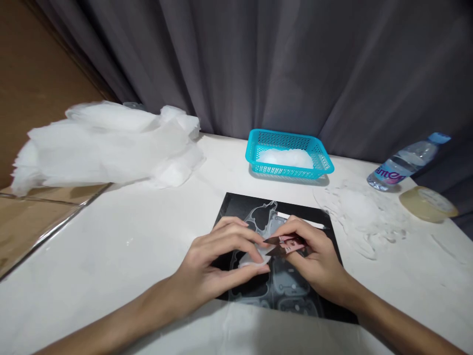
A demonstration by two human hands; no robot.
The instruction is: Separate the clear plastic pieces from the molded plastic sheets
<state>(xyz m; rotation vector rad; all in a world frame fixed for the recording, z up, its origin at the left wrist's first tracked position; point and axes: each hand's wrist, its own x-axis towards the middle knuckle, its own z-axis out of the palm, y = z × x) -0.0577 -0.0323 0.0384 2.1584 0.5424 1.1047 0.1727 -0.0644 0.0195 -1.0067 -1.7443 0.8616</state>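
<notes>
My left hand (pixel 225 251) is closed in a pinch on a small translucent white plastic piece (pixel 254 257), thumb below and fingers above. In my right hand (pixel 314 256) is a small two-pointed tool (pixel 291 244) with dark tips and a pink pattern, resembling tweezers or snips. Its tips point left and meet the edge of the white piece. Under both hands lies a black board (pixel 240 202). On it rests a clear plastic sheet (pixel 290 281) with shaped outlines and cut-out openings. A thin white pen-like tool (pixel 312 223) lies across the board's far side, partly behind my right hand.
A blue basket (pixel 288 172) holding white pieces stands beyond the board. Stacked white translucent sheets (pixel 111 148) lie at the left, by cardboard (pixel 48 231). To the right are clear plastic scraps (pixel 362 212), a water bottle (pixel 406 162) and a tape roll (pixel 424 204). A grey curtain (pixel 295 64) hangs behind.
</notes>
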